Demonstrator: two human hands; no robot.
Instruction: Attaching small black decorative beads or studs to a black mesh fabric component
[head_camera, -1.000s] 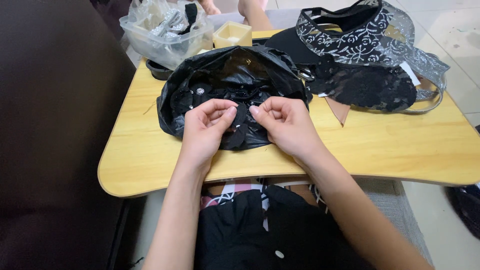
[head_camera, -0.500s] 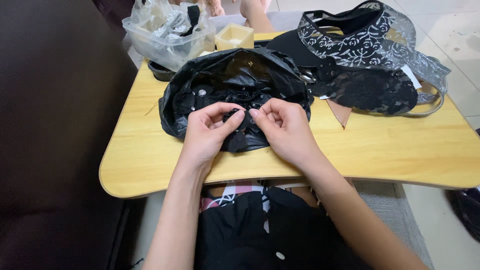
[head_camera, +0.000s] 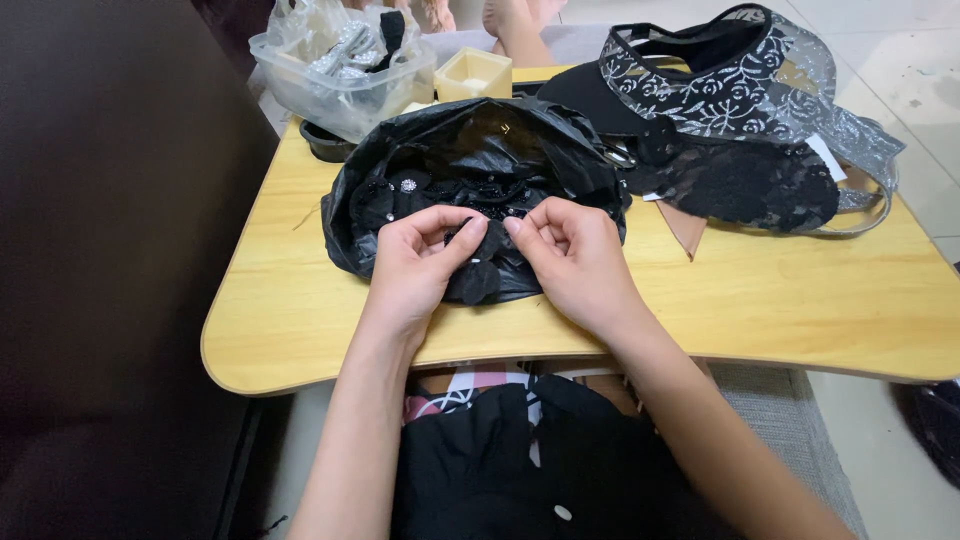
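Note:
An open black plastic bag (head_camera: 480, 150) full of small black fabric pieces and beaded trims lies on a light wooden lap table (head_camera: 760, 300). My left hand (head_camera: 420, 260) and my right hand (head_camera: 570, 255) rest at the bag's near edge, fingertips almost meeting. Both pinch a small black fabric piece (head_camera: 478, 272) that hangs between them. A tiny sparkly ornament (head_camera: 407, 184) sits among the pieces inside the bag.
A clear plastic tub (head_camera: 340, 70) with silvery bits stands at the back left, a small black dish (head_camera: 325, 145) before it, and a little yellow box (head_camera: 472, 72) beside it. Black lace sun visors (head_camera: 730, 120) cover the back right. A dark sofa (head_camera: 110, 250) is on the left.
My two hands have drawn closer together over the bag's edge, and the small black piece now hangs lower between my fingertips. The view has shifted slightly.

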